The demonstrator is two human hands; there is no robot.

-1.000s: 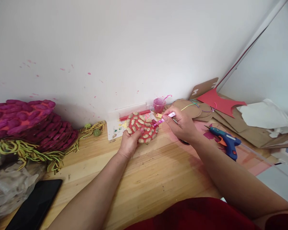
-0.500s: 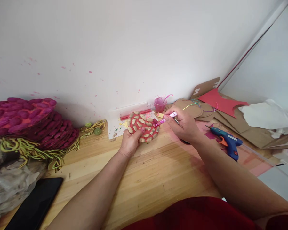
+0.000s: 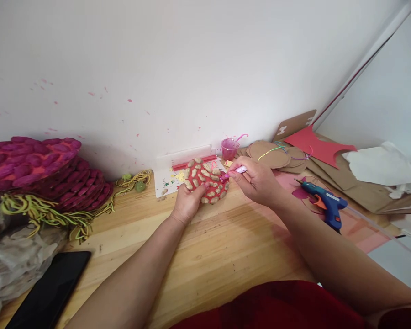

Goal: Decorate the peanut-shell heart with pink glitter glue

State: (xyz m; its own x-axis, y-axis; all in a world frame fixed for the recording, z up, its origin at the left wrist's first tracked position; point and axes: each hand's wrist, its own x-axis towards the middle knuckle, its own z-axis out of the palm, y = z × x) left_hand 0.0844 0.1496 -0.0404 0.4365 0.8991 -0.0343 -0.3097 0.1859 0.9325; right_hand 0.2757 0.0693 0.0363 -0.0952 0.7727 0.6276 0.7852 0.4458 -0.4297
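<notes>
My left hand (image 3: 188,201) grips the lower left edge of a round red disc covered with peanuts in their shells (image 3: 205,179), its thumb lying on the front. The disc is tilted up off the wooden table. In my right hand (image 3: 255,179) is a paintbrush (image 3: 240,169) with a pale handle, pinched between thumb and fingers. Its magenta tip touches the disc's right side, where a peanut shows magenta paint. Most other peanuts are bare tan. Behind the disc stands a clear cup of magenta paint (image 3: 229,148).
At left is a stack of magenta peanut discs (image 3: 51,173) with yellow-green yarn. A black phone (image 3: 50,290) lies below. Behind my left hand is a white sheet (image 3: 160,180). On the right are brown cardboard circles (image 3: 269,155), a blue glue gun (image 3: 325,203) and red paper (image 3: 317,144).
My right hand has shifted slightly lower and turned, bringing the brush flatter against the disc's right side. My left hand still holds the disc, which has barely moved.
</notes>
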